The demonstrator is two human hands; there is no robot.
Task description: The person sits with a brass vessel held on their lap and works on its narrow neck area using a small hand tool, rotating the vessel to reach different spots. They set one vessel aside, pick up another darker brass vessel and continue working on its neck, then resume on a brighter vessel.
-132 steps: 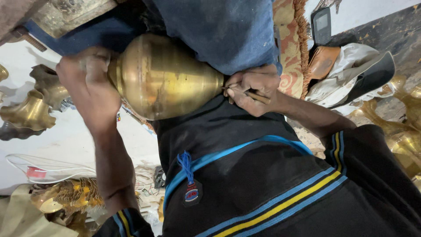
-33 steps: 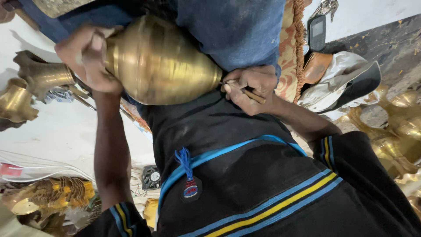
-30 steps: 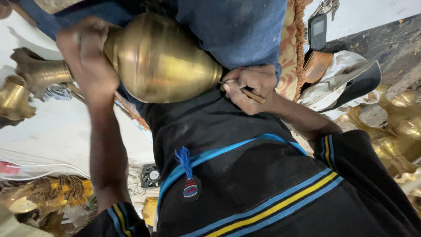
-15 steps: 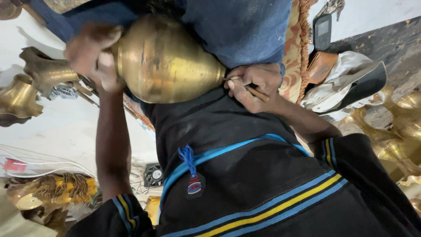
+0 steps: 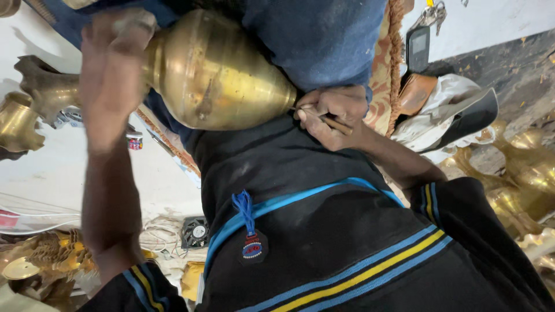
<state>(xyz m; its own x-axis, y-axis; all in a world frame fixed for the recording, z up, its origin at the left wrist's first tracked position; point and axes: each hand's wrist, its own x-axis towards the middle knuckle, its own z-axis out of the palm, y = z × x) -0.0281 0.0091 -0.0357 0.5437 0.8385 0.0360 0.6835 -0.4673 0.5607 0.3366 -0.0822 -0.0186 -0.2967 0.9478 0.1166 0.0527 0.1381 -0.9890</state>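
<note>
A large rounded brass vessel (image 5: 217,72) lies across my lap, pressed against my blue-trousered leg (image 5: 315,40) and dark striped shirt. My left hand (image 5: 113,75) rests on its narrow left end, fingers curled over the metal and blurred. My right hand (image 5: 329,115) sits at the vessel's right end, closed around a thin stick-like tool (image 5: 324,118) whose tip touches the brass.
Other brass pieces lie around: a stand-like part (image 5: 40,92) and a small cup (image 5: 17,124) at left, several vases (image 5: 520,173) at right, ornate pieces (image 5: 52,260) at lower left. A phone (image 5: 417,49), a small fan (image 5: 195,232) and cables lie nearby.
My left hand has shifted back and forth over the vessel's left end, and the vessel has turned slightly. My right hand stays at the right end with the tool.
</note>
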